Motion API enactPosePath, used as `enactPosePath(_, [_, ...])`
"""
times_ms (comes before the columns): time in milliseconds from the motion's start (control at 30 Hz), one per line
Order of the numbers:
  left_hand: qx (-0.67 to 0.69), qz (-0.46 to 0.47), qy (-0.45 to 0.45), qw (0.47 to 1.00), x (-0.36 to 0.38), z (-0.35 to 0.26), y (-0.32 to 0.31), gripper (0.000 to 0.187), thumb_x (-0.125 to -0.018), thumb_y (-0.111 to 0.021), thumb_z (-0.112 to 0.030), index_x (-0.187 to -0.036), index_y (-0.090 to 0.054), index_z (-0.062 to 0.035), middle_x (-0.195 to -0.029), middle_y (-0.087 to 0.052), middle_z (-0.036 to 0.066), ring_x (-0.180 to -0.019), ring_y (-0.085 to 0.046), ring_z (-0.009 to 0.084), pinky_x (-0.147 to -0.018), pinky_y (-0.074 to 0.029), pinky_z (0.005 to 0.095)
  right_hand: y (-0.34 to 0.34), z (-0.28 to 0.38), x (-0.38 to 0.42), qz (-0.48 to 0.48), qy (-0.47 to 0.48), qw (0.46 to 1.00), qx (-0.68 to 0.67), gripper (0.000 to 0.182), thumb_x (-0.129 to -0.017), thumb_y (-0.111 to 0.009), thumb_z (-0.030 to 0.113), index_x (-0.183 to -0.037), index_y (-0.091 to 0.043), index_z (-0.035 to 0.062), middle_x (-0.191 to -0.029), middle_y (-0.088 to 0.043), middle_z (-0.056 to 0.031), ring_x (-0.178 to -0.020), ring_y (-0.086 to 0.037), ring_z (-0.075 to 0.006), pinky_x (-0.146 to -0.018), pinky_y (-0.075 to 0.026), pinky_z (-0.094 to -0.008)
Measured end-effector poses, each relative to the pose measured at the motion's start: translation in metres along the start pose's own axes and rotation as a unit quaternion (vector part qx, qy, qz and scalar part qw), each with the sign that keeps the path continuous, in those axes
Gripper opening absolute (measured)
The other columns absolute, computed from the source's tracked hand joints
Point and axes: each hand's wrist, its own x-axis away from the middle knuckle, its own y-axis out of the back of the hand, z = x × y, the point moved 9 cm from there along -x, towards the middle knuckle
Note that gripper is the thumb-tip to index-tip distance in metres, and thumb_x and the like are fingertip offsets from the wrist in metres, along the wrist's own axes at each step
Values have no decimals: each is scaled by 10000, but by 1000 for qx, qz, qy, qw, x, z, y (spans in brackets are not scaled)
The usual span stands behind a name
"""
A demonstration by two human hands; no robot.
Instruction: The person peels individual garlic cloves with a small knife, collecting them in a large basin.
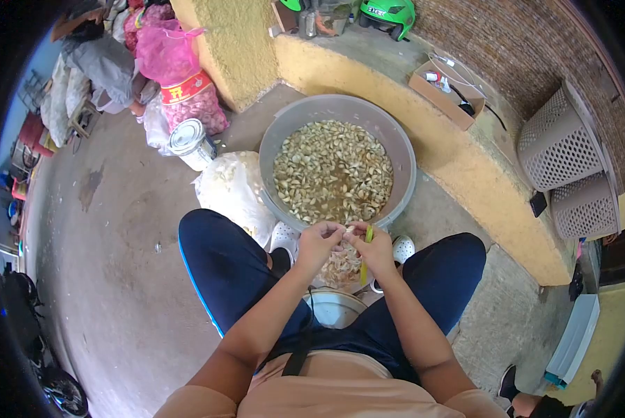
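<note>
Close together at the near rim of a big grey tub [407, 182], my two hands meet over a small pale garlic clove [350, 230]. My left hand [319, 242] is closed, its fingertips pinching the clove. My right hand [375, 249] is closed too, with a slim yellow knife [365, 259] held along its fingers; the blade is not clearly visible. Many garlic cloves [333, 167] fill the tub in brownish liquid. Dry garlic skins [340, 270] lie in a heap below my hands, partly hidden by them.
Left of the tub are a white plastic bag [236, 191], a metal can [192, 143] and pink mesh sacks [190, 97]. A low yellow ledge [465, 177] curves behind, bearing a cardboard box [448, 94] and a green helmet [389, 12]. Other people are at upper left and lower right.
</note>
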Motion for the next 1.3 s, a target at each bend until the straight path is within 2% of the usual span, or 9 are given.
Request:
enactPosePath(200, [21, 41, 9, 999, 0, 1, -1, 146, -829, -534, -76, -907, -552, 46, -810, -591, 83, -687, -588, 133, -561, -524, 239, -2, 8, -1, 18, 44, 996, 79, 299, -701, -680, 214, -891, -614, -7, -765, -616, -98, -675, -576, -168, -631, -451, -280])
enactPosePath(300, [-5, 47, -2, 999, 0, 4, -3, 133, -825, -533, -64, -892, -549, 50, -801, -590, 84, -673, -586, 131, -541, -526, 242, -5, 26, 1, 34, 128, 979, 152, 266, -708, -640, 206, -843, -604, -19, -760, -607, -146, -669, -590, -240, -621, -455, -311])
enactPosePath(400, [-22, 31, -21, 999, 0, 5, -3, 141, -815, -553, -89, -867, -567, 41, -758, -598, 70, -643, -577, 106, -533, -517, 229, -7, 29, 1, 33, 155, 965, 209, 239, -703, -603, 195, -798, -592, -23, -742, -588, -178, -665, -584, -301, -610, -456, -343])
enactPosePath(800, [-12, -24, 2, 1000, 2, 5, 0, 143, -810, -545, -82, -832, -568, 57, -739, -603, 86, -645, -587, 115, -541, -522, 239, -11, 26, -2, 53, 157, 963, 211, 225, -678, -587, 181, -793, -587, -12, -700, -566, -194, -643, -553, -346, -589, -442, -372])
enactPosePath(900, [-24, -25, 0, 999, -11, 15, 8, 140, -823, -518, -93, -835, -556, 42, -741, -589, 86, -652, -587, 133, -555, -527, 265, -21, 28, 11, 79, 194, 958, 197, 210, -699, -586, 168, -827, -599, 2, -702, -581, -168, -613, -564, -294, -584, -442, -363])
enactPosePath(1000, [48, -31, 12, 998, -4, 13, 3, 122, -831, -491, -90, -853, -530, 23, -758, -566, 88, -638, -584, 155, -561, -526, 285, -16, -1, 1, 58, 70, 994, 53, 206, -763, -580, 171, -866, -607, -5, -754, -620, -122, -556, -546, -183, -540, -442, -307])
enactPosePath(1100, [97, -52, 24, 994, -5, 10, 11, 101, -824, -474, -69, -881, -505, 8, -786, -552, 86, -649, -583, 166, -556, -517, 282, -27, -12, 2, 169, -59, 974, -138, 245, -823, -552, 179, -974, -582, -12, -847, -635, -103, -498, -461, -77, -476, -411, -229])
enactPosePath(1167, [74, -81, 55, 992, -7, 3, 27, 115, -808, -444, -32, -911, -488, -3, -809, -544, 83, -695, -578, 167, -529, -498, 260, -23, -20, -1, 159, -105, 956, -225, 270, -836, -542, 176, -1027, -535, -14, -913, -623, -121, -469, -405, -56, -445, -382, -199])
enactPosePath(1300, [68, -77, -2, 995, -9, -2, 35, 165, -770, -442, 25, -922, -503, 8, -809, -542, 75, -713, -577, 160, -516, -496, 248, -23, -15, 2, 145, -165, 922, -320, 252, -835, -544, 166, -1030, -484, 17, -1014, -591, -155, -435, -340, -41, -402, -349, -195])
